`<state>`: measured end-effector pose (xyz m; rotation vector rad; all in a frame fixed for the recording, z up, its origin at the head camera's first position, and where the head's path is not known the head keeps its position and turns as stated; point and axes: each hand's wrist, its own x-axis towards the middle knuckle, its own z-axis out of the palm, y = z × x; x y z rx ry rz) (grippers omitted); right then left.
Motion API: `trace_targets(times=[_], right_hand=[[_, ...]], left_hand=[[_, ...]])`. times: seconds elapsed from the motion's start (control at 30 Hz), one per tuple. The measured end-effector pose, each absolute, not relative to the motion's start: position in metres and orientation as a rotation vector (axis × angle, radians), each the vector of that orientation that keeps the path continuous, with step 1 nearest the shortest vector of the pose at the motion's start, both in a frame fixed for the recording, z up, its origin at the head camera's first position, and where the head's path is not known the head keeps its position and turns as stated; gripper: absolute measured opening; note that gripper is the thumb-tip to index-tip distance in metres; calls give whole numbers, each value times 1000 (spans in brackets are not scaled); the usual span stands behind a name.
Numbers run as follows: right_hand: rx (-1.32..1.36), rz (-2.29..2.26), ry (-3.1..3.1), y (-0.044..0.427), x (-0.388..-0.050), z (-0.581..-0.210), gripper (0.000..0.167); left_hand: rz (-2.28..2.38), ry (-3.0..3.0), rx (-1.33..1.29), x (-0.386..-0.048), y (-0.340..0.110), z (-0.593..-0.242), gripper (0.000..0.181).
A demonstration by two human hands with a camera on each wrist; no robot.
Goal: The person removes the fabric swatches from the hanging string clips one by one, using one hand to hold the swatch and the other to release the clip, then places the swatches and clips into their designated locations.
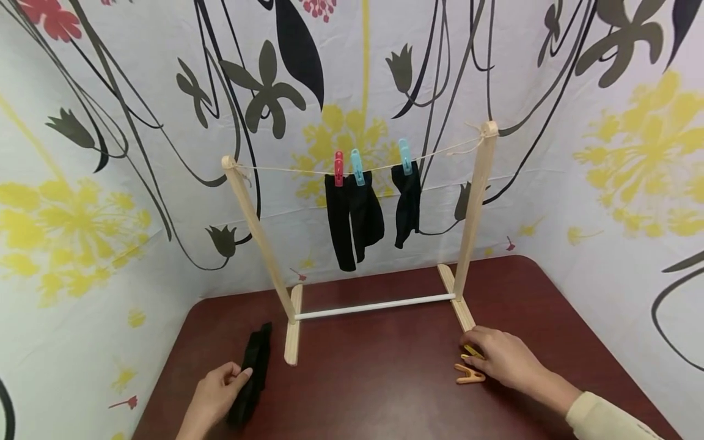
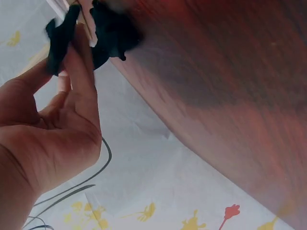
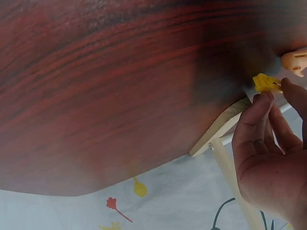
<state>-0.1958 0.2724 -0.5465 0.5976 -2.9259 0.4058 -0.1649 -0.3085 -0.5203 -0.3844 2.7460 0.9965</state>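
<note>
My left hand point(image 1: 211, 394) pinches a black sock point(image 1: 254, 373) between thumb and fingers at the table's left side; the same sock point(image 2: 62, 40) shows dark and bunched at the fingertips in the left wrist view. On the right, my right hand point(image 1: 506, 360) pinches a yellow clothespin point(image 3: 266, 83) close to the rack's right foot. An orange clothespin point(image 1: 469, 374) lies on the table beside that hand. Two pieces of black clothing hang from the string: one point(image 1: 352, 220) under a red clothespin point(image 1: 338, 168) and a blue one, another point(image 1: 407, 205) under a single blue clothespin point(image 1: 405, 157).
The wooden rack has a left post point(image 1: 258, 238), a right post point(image 1: 474, 211) and a white crossbar point(image 1: 374, 307) low between its feet. It stands on a dark red table point(image 1: 379, 366) with rounded back corners. A flower-patterned cloth point(image 1: 165, 256) surrounds the table.
</note>
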Motion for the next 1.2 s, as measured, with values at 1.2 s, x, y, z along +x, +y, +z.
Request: trace_targets(times=[1.2], right_hand=[[616, 787, -2409, 251, -193, -469, 41]], left_hand=[[1342, 3308, -582, -180, -290, -497, 63]])
